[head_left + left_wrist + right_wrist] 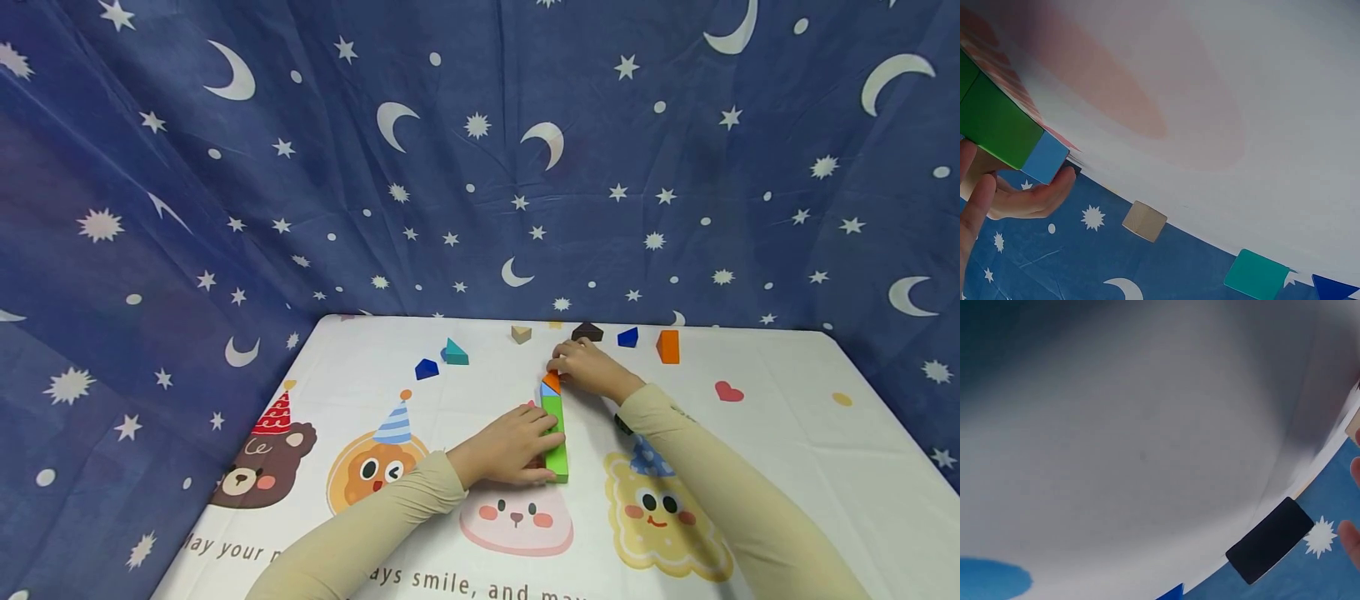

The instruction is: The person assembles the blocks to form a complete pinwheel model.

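A row of blocks lies on the printed tablecloth: long green blocks [555, 462] nearest, a light blue triangular block [550, 390], then an orange triangular block [552, 381] at the far end. My left hand [517, 446] rests across the green part from the left, its spread fingers over the top. At the far end, my right hand [590, 368] pinches the orange block with bent fingers, partly hiding it. In the left wrist view, a right fingertip lies beside the light blue block [1045, 157]. Only some right fingers [1350, 540] show in the right wrist view.
Behind the row stand a beige block [521, 334] and a black block [587, 332]. A blue block [628, 337] and an orange wedge [668, 347] are at right; teal [456, 353] and dark blue [427, 369] blocks at left. The right sleeve partly covers a dark block [622, 423].
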### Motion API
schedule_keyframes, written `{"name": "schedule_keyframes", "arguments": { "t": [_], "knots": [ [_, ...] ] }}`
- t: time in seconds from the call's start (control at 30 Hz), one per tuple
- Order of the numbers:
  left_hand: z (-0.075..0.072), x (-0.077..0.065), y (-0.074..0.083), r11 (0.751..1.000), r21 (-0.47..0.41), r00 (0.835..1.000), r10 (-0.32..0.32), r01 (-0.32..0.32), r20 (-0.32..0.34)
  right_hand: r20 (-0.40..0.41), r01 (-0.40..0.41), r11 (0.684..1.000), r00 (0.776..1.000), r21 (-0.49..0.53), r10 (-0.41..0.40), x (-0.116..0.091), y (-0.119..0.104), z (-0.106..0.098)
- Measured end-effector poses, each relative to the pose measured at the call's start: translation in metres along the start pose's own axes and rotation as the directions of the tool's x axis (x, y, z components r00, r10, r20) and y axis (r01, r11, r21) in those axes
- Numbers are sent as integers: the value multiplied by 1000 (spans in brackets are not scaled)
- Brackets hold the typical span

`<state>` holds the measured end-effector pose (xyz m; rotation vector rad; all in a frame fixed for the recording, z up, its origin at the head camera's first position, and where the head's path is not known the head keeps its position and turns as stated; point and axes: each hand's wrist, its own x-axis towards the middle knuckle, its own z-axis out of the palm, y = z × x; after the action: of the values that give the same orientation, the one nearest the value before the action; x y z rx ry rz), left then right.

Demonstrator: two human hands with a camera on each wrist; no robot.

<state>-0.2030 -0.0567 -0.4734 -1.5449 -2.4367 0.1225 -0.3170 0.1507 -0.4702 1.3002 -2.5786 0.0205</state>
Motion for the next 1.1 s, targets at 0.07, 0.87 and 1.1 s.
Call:
{"name": "schedule_keyframes", "arguments": {
  "t": [0.07, 0.87, 1.1],
  "knots": [
    [0, 0, 0, 1000, 2, 1000, 1, -1, -7, 10, 17, 1000, 1000, 25, -17, -1, -2, -1],
    [0, 1, 1, 1000, 6, 1000, -3, 3, 6, 57, 107, 994, 993, 9, -108, -5, -7, -6],
    [0, 1, 0, 1000, 9, 1000, 3, -3, -6, 61, 112, 994, 992, 0, -112, -6, -7, -5]
  ]
}}
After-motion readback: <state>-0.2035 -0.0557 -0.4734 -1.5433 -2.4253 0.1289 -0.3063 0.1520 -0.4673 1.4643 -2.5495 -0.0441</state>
